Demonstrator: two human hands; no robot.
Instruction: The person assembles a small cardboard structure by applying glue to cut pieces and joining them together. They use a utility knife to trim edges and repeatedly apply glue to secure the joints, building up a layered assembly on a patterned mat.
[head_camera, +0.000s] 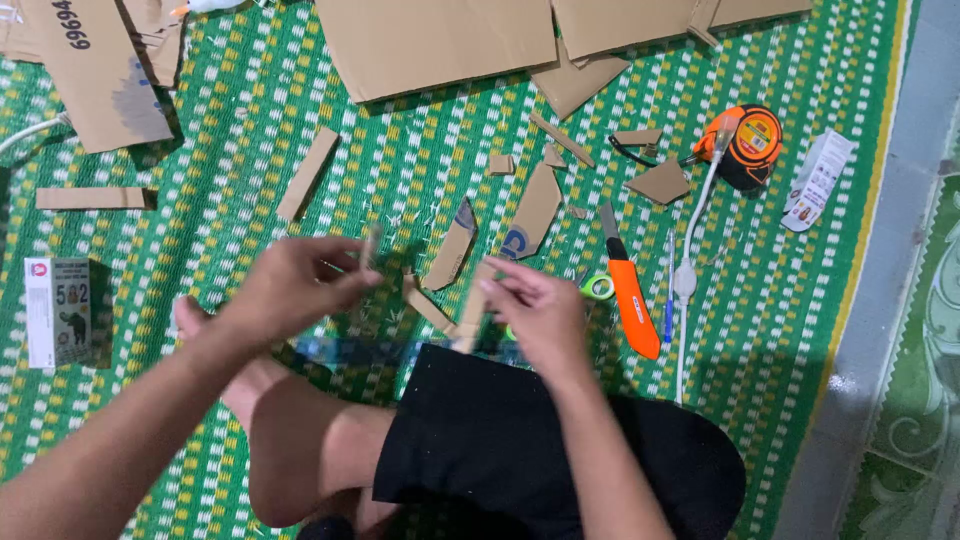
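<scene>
1. Nearest me, my bent knee in black shorts (520, 440) fills the lower centre.
2. My right hand (540, 310) has its fingers pinched shut on a cardboard strip (470, 315); my left hand (300, 285) is closed on a thinner strip (372, 243).
3. Strips look cut; joining them seems unfinished.
4. Orange utility knife (628, 290), tape measure (745, 145) and cardboard offcuts (535, 210) lie across the green mat (250, 130).

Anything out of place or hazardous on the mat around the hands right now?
The orange utility knife lies loose on the green mat beside the right hand, its blade apparently exposed. Cardboard scraps are scattered about. The left hand pinches a thin cardboard strip. Nothing looks spilled.
</scene>
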